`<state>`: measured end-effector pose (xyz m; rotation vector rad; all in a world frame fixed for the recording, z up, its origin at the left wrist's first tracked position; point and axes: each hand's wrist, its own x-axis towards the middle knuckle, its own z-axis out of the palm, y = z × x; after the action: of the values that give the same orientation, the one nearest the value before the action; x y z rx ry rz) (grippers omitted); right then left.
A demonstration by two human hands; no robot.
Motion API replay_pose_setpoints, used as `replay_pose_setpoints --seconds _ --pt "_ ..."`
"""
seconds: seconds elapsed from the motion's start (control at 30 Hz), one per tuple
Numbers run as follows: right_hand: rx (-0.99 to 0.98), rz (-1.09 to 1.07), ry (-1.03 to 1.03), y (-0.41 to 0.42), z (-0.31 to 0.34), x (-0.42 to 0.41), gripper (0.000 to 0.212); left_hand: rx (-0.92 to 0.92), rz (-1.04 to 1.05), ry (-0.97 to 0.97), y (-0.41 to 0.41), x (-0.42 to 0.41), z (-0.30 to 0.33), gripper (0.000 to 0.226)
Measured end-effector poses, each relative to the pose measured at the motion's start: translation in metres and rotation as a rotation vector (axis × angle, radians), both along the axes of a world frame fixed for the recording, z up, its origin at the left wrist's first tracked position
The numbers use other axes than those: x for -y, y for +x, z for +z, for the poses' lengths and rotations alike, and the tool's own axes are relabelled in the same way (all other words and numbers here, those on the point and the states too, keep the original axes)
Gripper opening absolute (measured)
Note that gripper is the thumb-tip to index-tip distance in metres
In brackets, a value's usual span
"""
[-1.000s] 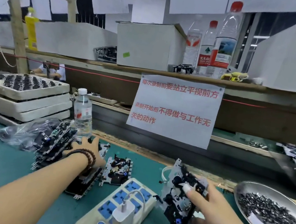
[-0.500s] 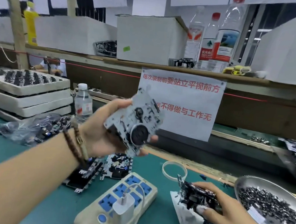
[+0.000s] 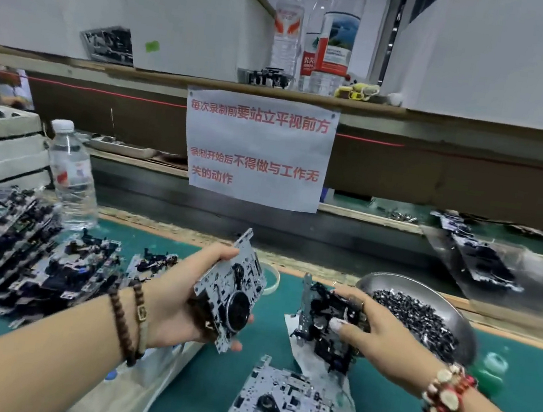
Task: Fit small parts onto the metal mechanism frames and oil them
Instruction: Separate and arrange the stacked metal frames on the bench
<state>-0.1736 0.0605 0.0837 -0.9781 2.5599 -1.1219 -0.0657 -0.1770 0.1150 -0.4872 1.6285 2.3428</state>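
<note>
From the head camera I see my left hand (image 3: 179, 292) raised over the green table (image 3: 239, 385), its grip clamped on a tilted metal frame (image 3: 234, 291) with a black wheel facing me. My right hand (image 3: 375, 326) is just right of it, grip clamped on a second frame (image 3: 321, 316) held on edge above crumpled white paper (image 3: 318, 364), beside a steel dish (image 3: 456, 311) of small black parts (image 3: 417, 320). A third frame (image 3: 285, 404) lies flat nearest me, and more are piled (image 3: 31, 264) at left by a water bottle (image 3: 72, 176).
</note>
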Motion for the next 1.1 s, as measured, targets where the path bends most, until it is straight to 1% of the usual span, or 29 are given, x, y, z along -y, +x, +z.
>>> replay_pose_setpoints --seconds 0.1,0.23,0.27,0.37,0.4,0.47,0.5,0.53,0.6,0.63,0.7,0.77,0.9,0.97,1.03,1.1 --pt "-0.029 -0.042 0.051 0.0 0.005 -0.016 0.038 0.037 -0.002 -0.01 -0.006 -0.01 -0.001 0.055" --pt "-0.094 -0.073 0.146 0.0 0.012 -0.023 0.043 0.105 0.014 -0.008 -0.023 -0.021 -0.005 0.063" --pt "-0.1 -0.093 0.168 -0.002 0.014 -0.023 0.046 0.121 0.019 -0.02 -0.028 -0.023 -0.006 0.059" --pt "-0.078 -0.139 0.23 -0.003 0.021 -0.017 0.051 0.158 0.01 -0.056 -0.046 -0.03 -0.01 0.037" --pt "-0.074 -0.144 0.259 -0.003 0.023 -0.014 0.05 0.171 -0.001 -0.076 -0.052 -0.032 -0.012 0.034" --pt "-0.094 -0.151 0.316 -0.004 0.027 -0.01 0.047 0.208 0.004 -0.126 -0.062 -0.034 -0.015 0.036" --pt "-0.101 -0.156 0.314 -0.004 0.028 -0.01 0.045 0.228 0.012 -0.15 -0.065 -0.034 -0.016 0.039" --pt "-0.097 -0.158 0.265 -0.005 0.029 -0.012 0.039 0.243 0.016 -0.173 -0.067 -0.033 -0.018 0.042" --pt "-0.074 -0.128 0.066 -0.005 0.029 -0.014 0.023 0.26 0.012 -0.201 -0.07 -0.03 -0.022 0.048" --pt "-0.053 -0.098 -0.04 -0.003 0.028 -0.012 0.022 0.262 0.011 -0.209 -0.071 -0.028 -0.024 0.048" --pt "0.018 -0.051 -0.21 0.0 0.023 -0.004 0.028 0.26 0.003 -0.219 -0.07 -0.024 -0.027 0.038" --pt "0.037 -0.009 -0.267 0.002 0.014 0.008 0.036 0.269 0.003 -0.253 -0.068 -0.02 -0.032 0.031" --pt "-0.118 0.057 -0.218 0.003 -0.005 0.029 0.046 0.284 0.007 -0.304 -0.059 -0.018 -0.039 0.025" --pt "-0.176 0.103 -0.18 0.002 -0.013 0.031 0.053 0.273 0.048 -0.329 -0.056 -0.015 -0.041 0.019" --pt "-0.218 0.165 -0.088 0.003 -0.022 0.03 0.059 0.232 0.113 -0.369 -0.053 -0.008 -0.043 0.014" --pt "-0.26 0.189 0.005 0.004 -0.028 0.03 0.063 0.188 0.132 -0.449 -0.049 0.0 -0.042 0.024"
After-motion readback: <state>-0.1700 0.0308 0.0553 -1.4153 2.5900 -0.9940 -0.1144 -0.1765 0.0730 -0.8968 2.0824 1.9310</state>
